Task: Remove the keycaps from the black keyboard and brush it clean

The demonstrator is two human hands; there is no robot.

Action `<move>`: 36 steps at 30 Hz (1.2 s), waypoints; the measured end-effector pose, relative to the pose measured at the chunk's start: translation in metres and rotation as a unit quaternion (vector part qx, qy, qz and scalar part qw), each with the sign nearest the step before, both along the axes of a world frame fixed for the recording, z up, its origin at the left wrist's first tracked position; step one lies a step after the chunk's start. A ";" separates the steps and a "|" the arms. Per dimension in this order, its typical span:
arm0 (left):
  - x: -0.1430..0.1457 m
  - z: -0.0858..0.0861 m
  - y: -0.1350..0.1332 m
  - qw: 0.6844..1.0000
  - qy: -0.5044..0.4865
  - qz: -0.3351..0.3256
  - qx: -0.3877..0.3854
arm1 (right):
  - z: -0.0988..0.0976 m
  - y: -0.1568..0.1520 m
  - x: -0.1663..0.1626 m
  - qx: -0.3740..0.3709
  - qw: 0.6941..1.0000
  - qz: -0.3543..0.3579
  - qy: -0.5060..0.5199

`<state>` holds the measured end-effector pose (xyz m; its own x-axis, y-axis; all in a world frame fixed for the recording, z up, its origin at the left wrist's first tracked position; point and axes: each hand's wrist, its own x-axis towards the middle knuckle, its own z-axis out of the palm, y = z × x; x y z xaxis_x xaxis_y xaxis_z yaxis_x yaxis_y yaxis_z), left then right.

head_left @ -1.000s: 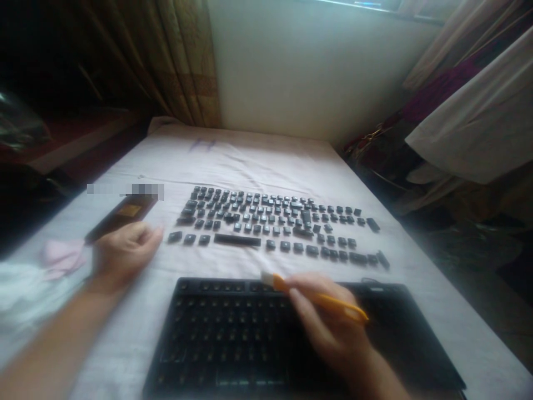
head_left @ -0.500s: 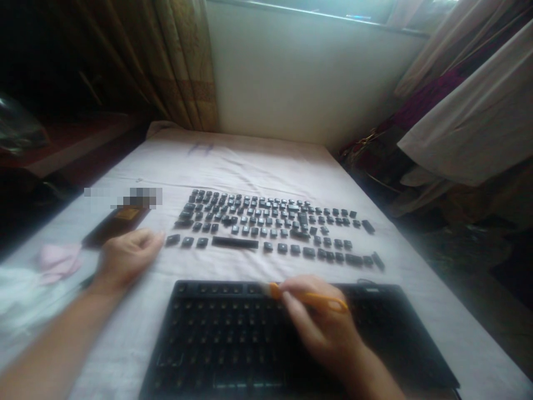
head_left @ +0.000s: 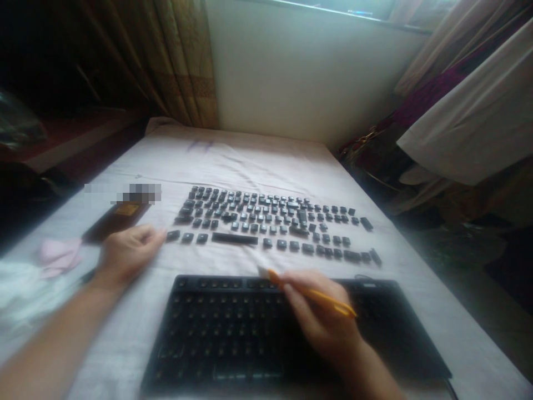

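Note:
My right hand [head_left: 320, 311] is closed around the yellow handle of a small brush [head_left: 272, 276]. Its pale bristles sit at the back edge of a black keyboard [head_left: 225, 325]; whether they touch it I cannot tell. The keyboard has its keycaps off, and my right hand and forearm cover part of its right side. Curled into a fist, my left hand [head_left: 131, 250] rests on the sheet to the left. Anything inside that fist is hidden. Beyond the keyboard lie rows of loose black keycaps [head_left: 266, 214], with a long spacebar [head_left: 234, 239] in the nearest row.
A dark box [head_left: 116, 216], partly blurred out, lies past my left hand. Near it are a pink cloth [head_left: 60, 256] and a whitish cloth [head_left: 25, 294]. The pale bedsheet [head_left: 258, 155] runs back to a wall. Curtains [head_left: 183, 66] and hanging clothes [head_left: 470, 122] flank the bed.
The brush has tilted, and its bristles have moved from the keyboard's top strip slightly up and left to its back edge. My left hand has hardly moved.

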<state>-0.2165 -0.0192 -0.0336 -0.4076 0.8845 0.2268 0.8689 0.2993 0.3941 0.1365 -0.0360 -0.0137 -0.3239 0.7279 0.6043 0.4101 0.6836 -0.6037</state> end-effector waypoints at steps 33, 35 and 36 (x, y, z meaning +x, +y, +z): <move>-0.003 -0.005 0.002 1.000 -0.001 -0.003 0.014 | 0.001 0.002 -0.001 0.019 0.999 0.005 -0.050; -0.003 -0.005 0.002 1.000 -0.002 -0.004 0.014 | -0.001 0.003 -0.001 0.016 0.998 0.006 -0.058; -0.002 -0.004 0.003 1.000 -0.002 -0.005 0.013 | -0.002 0.003 -0.001 0.016 0.998 0.005 -0.059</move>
<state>-0.2189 -0.0166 -0.0379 -0.4001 0.8822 0.2484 0.8700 0.2803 0.4057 0.1354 -0.0333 -0.0153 -0.4013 0.7058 0.5838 0.4709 0.7057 -0.5294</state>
